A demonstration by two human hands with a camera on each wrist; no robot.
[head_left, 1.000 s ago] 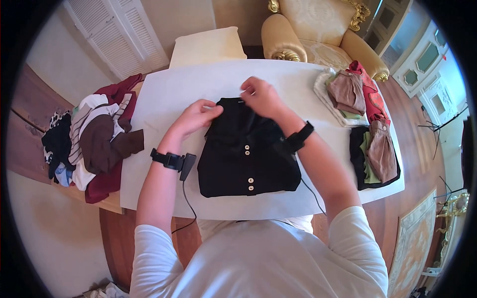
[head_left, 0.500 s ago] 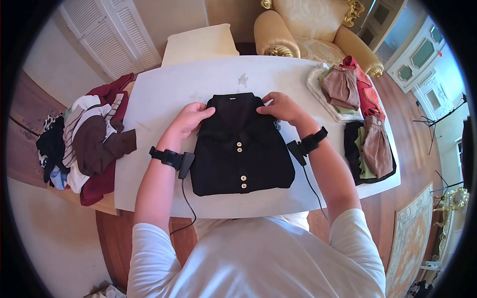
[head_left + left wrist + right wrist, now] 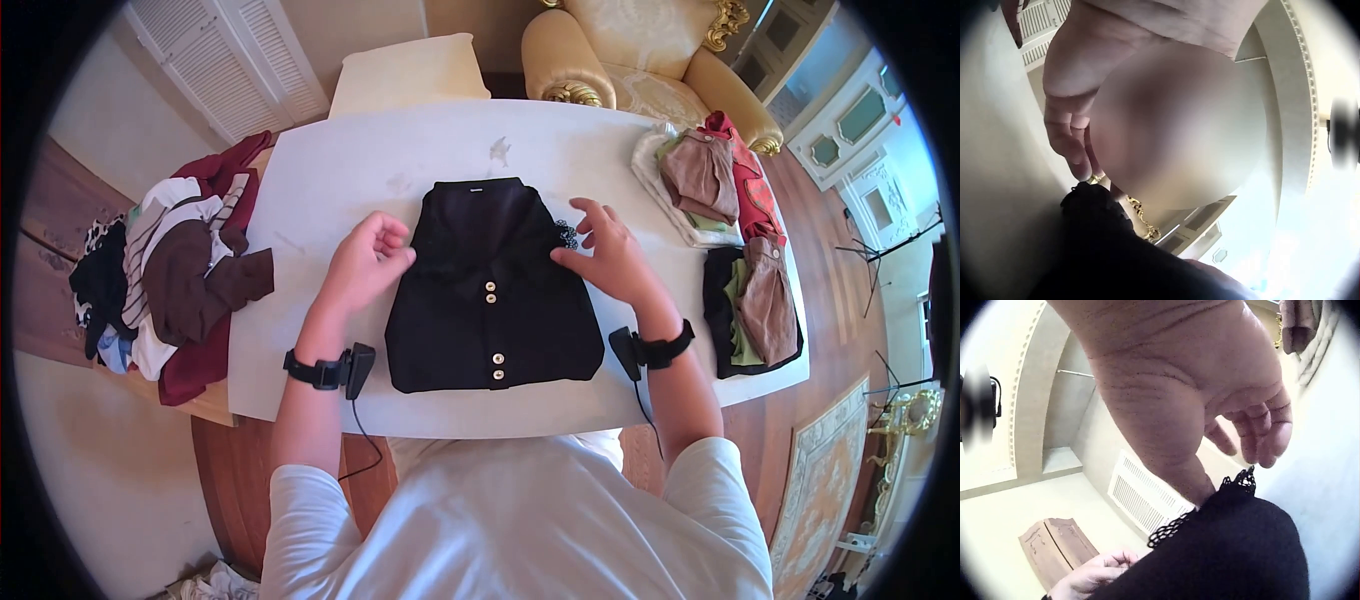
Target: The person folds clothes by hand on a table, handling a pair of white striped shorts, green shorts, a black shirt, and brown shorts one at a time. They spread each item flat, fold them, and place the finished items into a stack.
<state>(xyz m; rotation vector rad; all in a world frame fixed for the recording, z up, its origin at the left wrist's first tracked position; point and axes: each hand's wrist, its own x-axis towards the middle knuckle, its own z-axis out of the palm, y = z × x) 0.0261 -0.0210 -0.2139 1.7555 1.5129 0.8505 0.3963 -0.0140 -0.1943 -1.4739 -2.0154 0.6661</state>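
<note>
A black garment (image 3: 495, 335) with a V-shaped neck, a small label and pairs of gold buttons lies folded, neck end away from me. My left hand (image 3: 368, 260) is beside its left edge, fingers loosely bent with nothing held. At the opposite edge is my right hand (image 3: 610, 258), fingers spread and thumb tip right at the cloth. Black lace trim (image 3: 567, 235) sticks out under the right edge. In the right wrist view, the lace (image 3: 1241, 481) shows below the bent fingers. The left wrist view has the fingers near the dark cloth (image 3: 1104, 240).
A heap of unfolded clothes (image 3: 190, 290) lies at the left on a wooden surface. Folded clothes sit in two piles at the right of the white table (image 3: 330, 160), brown shorts (image 3: 768, 305) on the nearer one. Beyond stand a covered chair (image 3: 410, 75) and a gold armchair (image 3: 570, 60).
A second ago the right hand was over the neck end; then both hands were at the garment's upper edges. Now they have let go and moved outward and nearer me, leaving it flat.
</note>
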